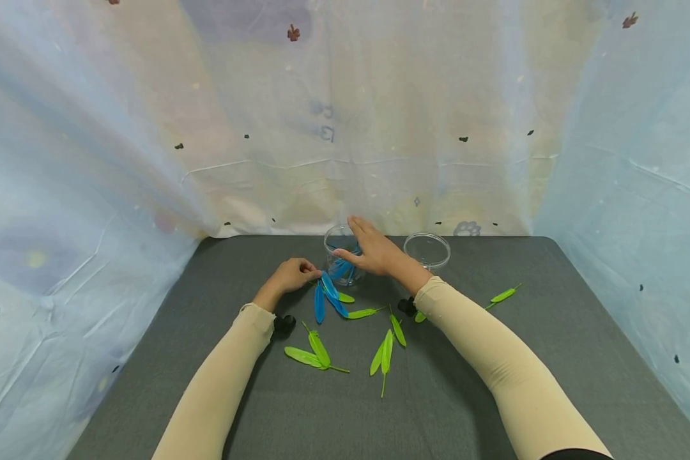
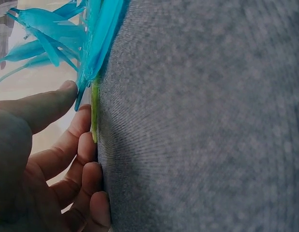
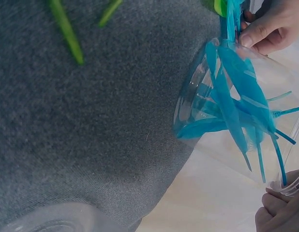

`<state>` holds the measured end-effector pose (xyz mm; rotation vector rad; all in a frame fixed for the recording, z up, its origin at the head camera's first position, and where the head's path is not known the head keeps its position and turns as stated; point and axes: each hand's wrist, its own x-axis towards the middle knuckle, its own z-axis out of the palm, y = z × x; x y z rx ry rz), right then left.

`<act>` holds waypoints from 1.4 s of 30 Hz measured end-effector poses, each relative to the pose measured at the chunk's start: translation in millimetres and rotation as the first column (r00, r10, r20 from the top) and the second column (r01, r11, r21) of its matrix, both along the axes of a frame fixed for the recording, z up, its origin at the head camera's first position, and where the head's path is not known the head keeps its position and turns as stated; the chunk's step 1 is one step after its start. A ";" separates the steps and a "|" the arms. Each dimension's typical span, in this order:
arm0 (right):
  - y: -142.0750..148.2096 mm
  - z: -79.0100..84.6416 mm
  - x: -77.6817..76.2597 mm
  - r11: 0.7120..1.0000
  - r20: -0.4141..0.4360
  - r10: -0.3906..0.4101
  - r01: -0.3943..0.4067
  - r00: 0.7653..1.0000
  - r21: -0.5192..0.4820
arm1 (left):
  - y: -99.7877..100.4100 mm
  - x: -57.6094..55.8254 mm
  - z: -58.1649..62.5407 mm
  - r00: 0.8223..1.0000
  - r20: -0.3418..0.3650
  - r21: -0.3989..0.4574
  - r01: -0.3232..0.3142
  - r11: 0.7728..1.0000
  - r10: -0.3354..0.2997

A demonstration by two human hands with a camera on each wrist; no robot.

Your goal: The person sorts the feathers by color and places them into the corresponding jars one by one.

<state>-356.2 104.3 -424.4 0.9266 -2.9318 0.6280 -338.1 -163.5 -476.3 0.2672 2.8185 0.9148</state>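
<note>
A clear jar [image 1: 342, 271] holding several blue artificial leaves [image 3: 244, 94] stands near the table's far edge. My right hand [image 1: 379, 250] spans its rim from the right, thumb at the front and fingers behind; in the right wrist view only its curled fingers show beside the rim. Left of the jar, my left hand [image 1: 292, 275] pinches the stem end of a blue leaf [image 1: 329, 285] between thumb and index finger. Another blue leaf [image 1: 319, 303] lies just below it. A green stem [image 2: 95, 113] shows beside the left fingertips.
Several green leaves [image 1: 386, 351] lie scattered over the grey table [image 1: 333, 421], one pair [image 1: 318, 350] at the left and one leaf [image 1: 503, 296] at the far right. A round clear lid [image 1: 427, 250] lies right of the jar. A patterned curtain [image 1: 379, 128] hangs behind.
</note>
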 end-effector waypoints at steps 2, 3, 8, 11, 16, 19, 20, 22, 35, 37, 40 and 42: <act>-0.1 0.4 0.4 1.000 0.005 0.000 0.000 1.000 -0.001 | -0.1 0.3 -0.5 1.000 0.000 0.002 -0.002 1.000 0.002; -0.2 0.6 0.6 1.000 0.006 0.000 0.000 1.000 0.000 | -0.1 0.3 -0.8 1.000 0.001 0.004 -0.002 1.000 0.002; -0.4 0.3 0.4 1.000 0.006 -0.002 0.002 1.000 0.002 | -2.1 0.2 -0.6 1.000 0.006 0.030 0.008 1.000 -0.008; 0.1 -0.5 -0.7 1.000 0.003 -0.002 0.002 1.000 -0.001 | -4.3 0.0 -0.6 1.000 0.014 0.064 0.020 0.998 -0.021; 0.8 -0.8 -1.4 1.000 0.006 0.004 -0.004 1.000 -0.014 | -9.0 0.4 1.2 0.999 0.019 0.115 0.044 0.992 -0.047; 1.2 -1.0 -1.3 1.000 0.010 0.005 -0.005 1.000 -0.018 | -12.2 0.2 3.0 0.998 0.013 0.123 0.054 0.991 -0.056; 1.3 -1.1 -1.5 1.000 0.009 0.005 -0.005 1.000 -0.018 | -13.3 0.0 3.4 0.998 0.011 0.126 0.058 0.990 -0.059; 1.4 -1.2 -1.6 1.000 0.009 0.006 -0.006 1.000 -0.018 | -15.4 -0.2 3.9 0.998 0.006 0.131 0.063 0.989 -0.065; 1.6 -1.8 -2.8 1.000 0.012 0.003 -0.003 1.000 -0.005 | -20.3 2.7 13.6 0.998 0.027 0.215 0.046 0.975 -0.053; 1.2 -1.9 -3.0 1.000 0.010 0.003 -0.003 1.000 -0.004 | -20.2 3.9 16.8 0.999 0.006 0.218 0.051 0.975 -0.053; 0.6 -1.9 -3.1 1.000 0.010 0.003 -0.003 1.000 -0.010 | -20.5 5.6 21.0 0.999 -0.013 0.227 0.050 0.973 -0.048; 0.3 -1.9 -2.8 1.000 0.011 0.003 -0.003 1.000 -0.012 | -20.8 6.5 23.4 0.999 -0.017 0.240 0.051 0.969 -0.049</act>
